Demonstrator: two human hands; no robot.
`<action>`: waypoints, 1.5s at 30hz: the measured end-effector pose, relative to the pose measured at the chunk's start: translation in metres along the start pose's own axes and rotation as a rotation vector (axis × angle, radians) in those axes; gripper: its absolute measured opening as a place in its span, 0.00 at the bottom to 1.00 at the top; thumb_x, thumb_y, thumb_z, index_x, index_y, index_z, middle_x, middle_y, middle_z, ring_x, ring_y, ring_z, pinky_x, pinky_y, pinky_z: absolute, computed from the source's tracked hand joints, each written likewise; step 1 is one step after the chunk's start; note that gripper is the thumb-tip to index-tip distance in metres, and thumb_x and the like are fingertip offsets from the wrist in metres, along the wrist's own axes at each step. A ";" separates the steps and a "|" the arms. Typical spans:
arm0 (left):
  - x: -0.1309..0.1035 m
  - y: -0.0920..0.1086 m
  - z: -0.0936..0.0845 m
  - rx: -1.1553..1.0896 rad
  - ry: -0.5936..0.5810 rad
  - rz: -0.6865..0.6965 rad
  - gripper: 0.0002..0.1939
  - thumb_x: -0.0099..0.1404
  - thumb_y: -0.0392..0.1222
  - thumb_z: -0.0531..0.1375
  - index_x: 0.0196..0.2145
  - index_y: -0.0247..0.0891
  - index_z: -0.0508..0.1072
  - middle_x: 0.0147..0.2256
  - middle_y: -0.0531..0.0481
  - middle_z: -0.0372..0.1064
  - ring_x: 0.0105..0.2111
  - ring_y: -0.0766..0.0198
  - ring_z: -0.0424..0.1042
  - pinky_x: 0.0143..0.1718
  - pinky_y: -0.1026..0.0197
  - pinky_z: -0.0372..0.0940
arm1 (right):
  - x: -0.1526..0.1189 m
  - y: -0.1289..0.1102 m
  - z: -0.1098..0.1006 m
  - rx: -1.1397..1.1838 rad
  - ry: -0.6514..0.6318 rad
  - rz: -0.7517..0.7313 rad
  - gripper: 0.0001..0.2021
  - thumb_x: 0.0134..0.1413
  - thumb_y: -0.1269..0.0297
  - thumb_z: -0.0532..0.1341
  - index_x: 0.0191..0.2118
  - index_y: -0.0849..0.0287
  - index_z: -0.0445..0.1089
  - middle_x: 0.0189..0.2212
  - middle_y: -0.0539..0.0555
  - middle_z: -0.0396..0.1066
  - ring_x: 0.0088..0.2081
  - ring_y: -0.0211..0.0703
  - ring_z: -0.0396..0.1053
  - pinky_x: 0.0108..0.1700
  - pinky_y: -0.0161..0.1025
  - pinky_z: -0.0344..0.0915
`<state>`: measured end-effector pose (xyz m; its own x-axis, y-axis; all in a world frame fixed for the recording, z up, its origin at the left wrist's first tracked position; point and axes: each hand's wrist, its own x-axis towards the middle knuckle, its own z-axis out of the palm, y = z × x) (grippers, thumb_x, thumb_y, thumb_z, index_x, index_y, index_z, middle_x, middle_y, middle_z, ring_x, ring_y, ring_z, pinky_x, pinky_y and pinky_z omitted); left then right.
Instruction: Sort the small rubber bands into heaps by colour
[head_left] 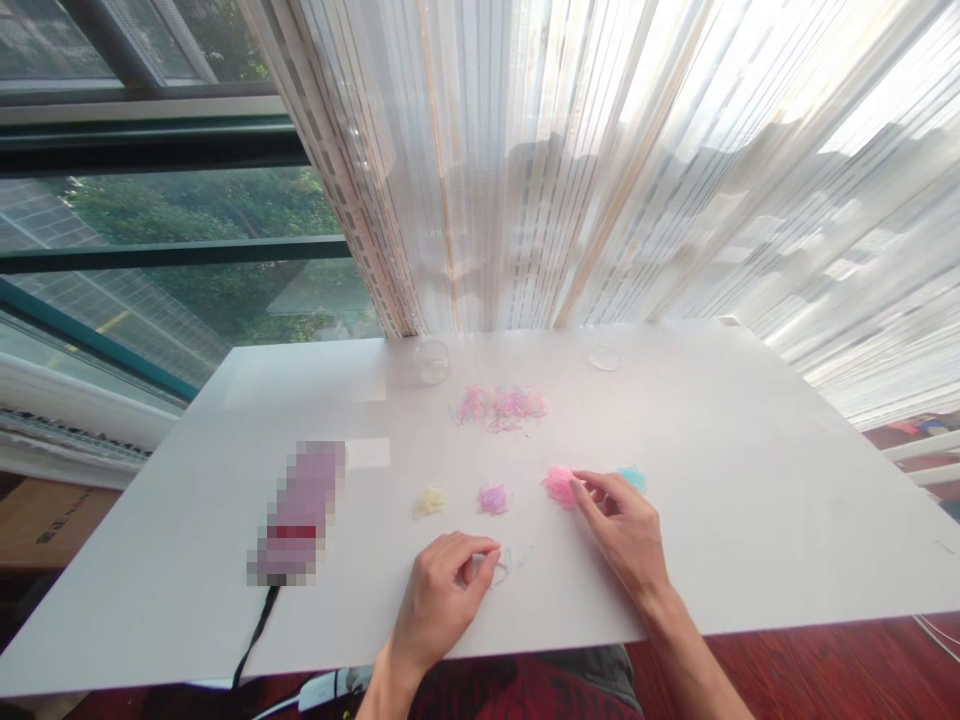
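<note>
On the white table lie small piles of thin pieces: yellow (pixel 430 501), purple (pixel 494 498), pink (pixel 559 486) and light blue (pixel 632 477). Behind them spreads a larger mixed-colour pile (pixel 501 407). My right hand (pixel 619 515) is at the right edge of the pink pile, thumb and fingers pinched together; anything between them is too small to name. The light blue pile is partly behind this hand. My left hand (pixel 450 585) is pinched beside a few loose loops (pixel 508 566) near the front; what its fingertips hold, if anything, cannot be made out.
A clear round container (pixel 433 362) and a clear lid (pixel 604 358) stand at the back of the table (pixel 750 480). A blurred purple object (pixel 304 510) with a black strap lies at the left. Sheer curtains (pixel 510 180) hang behind. A white power strip (pixel 330 688) is below the front edge.
</note>
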<state>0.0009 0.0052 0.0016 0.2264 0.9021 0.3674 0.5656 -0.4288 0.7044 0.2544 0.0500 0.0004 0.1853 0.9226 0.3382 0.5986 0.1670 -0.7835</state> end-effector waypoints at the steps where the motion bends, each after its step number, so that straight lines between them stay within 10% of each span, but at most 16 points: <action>1: 0.000 0.000 0.000 -0.003 0.002 0.000 0.08 0.74 0.38 0.61 0.37 0.40 0.80 0.26 0.52 0.77 0.23 0.64 0.71 0.29 0.63 0.67 | -0.001 0.000 -0.001 0.003 -0.002 0.004 0.20 0.67 0.45 0.63 0.39 0.56 0.82 0.28 0.53 0.75 0.25 0.42 0.67 0.30 0.40 0.70; 45: -0.002 -0.001 0.001 -0.016 -0.004 -0.014 0.08 0.75 0.37 0.60 0.38 0.40 0.79 0.27 0.52 0.75 0.25 0.64 0.71 0.31 0.63 0.66 | 0.000 0.002 0.002 -0.214 -0.032 -0.301 0.10 0.71 0.63 0.60 0.36 0.55 0.76 0.31 0.53 0.74 0.32 0.45 0.71 0.35 0.40 0.68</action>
<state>0.0004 0.0039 -0.0008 0.2216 0.9083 0.3548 0.5562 -0.4166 0.7191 0.2540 0.0507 -0.0019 -0.0458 0.8542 0.5179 0.7724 0.3590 -0.5239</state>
